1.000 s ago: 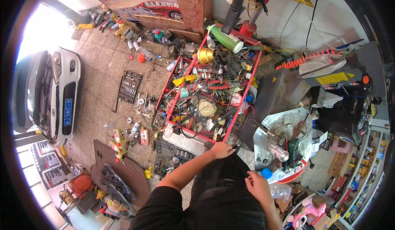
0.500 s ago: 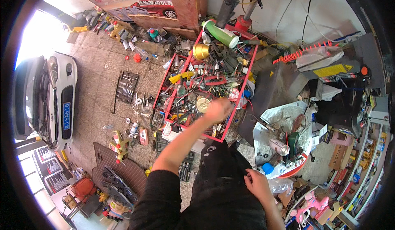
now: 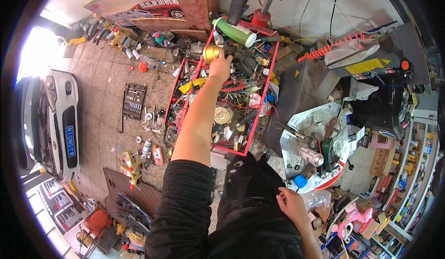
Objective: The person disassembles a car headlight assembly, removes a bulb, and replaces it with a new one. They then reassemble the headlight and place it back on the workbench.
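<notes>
My left arm (image 3: 197,129) stretches over a red-rimmed tray (image 3: 250,141) heaped with tools and loose parts. At its far left side my left hand (image 3: 220,67) has its fingers on the edge of a gold-coloured metal cup (image 3: 212,53), which lies tipped on the heap. The fingers look closed on that edge; their far side is partly hidden. Close beyond lies a green cylindrical bottle (image 3: 234,32) with a white end. My right hand (image 3: 293,204) rests low beside my dark-trousered thigh, fingers loosely bent and apart, with nothing visible in it.
A metal basin (image 3: 296,120) holding a spray can (image 3: 311,157) stands to the right. On the floor at left lie an open socket set (image 3: 134,101) and bottles. A white car (image 3: 65,120) with its hood up is at far left. Shelves (image 3: 412,175) line the right.
My left hand has moved from the near right part of the tray to the cup at its far left. My right hand stays by my thigh. The whole view has shifted slightly.
</notes>
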### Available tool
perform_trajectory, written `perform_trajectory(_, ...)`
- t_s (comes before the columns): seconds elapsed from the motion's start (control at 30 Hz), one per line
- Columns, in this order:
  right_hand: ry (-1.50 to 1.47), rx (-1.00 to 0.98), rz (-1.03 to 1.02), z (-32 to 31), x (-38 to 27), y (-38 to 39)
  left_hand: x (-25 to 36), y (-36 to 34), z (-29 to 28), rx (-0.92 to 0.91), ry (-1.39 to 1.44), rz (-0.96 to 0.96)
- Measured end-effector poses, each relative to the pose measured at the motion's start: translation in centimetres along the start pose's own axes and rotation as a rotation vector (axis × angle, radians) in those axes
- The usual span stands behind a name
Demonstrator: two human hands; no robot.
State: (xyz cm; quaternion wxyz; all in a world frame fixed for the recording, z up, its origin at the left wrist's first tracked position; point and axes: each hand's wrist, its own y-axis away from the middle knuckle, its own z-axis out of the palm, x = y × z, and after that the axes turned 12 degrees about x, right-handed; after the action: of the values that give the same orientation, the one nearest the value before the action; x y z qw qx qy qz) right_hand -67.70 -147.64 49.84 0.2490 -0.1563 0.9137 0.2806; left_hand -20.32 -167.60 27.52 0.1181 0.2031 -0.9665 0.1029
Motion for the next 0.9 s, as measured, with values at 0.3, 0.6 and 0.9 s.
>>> perform_trajectory(0.3, 0.019, -0.021, 0.022, 0.0, 0.8, -0.4, 0.1, 3.7, -0.3, 0.202, 0.362, -0.084)
perform_trajectory(0.6, -0.008, -0.019, 0.006, -0.4, 1.0, -1.6, 5.3, 16.7, -4.9, 0.248, 0.468, -0.1)
perform_trajectory(0.9, -0.033, -0.047, 0.005, -0.7, 0.9, -2.6, 6.7, 22.8, -4.1, 0.127, 0.514, -0.293)
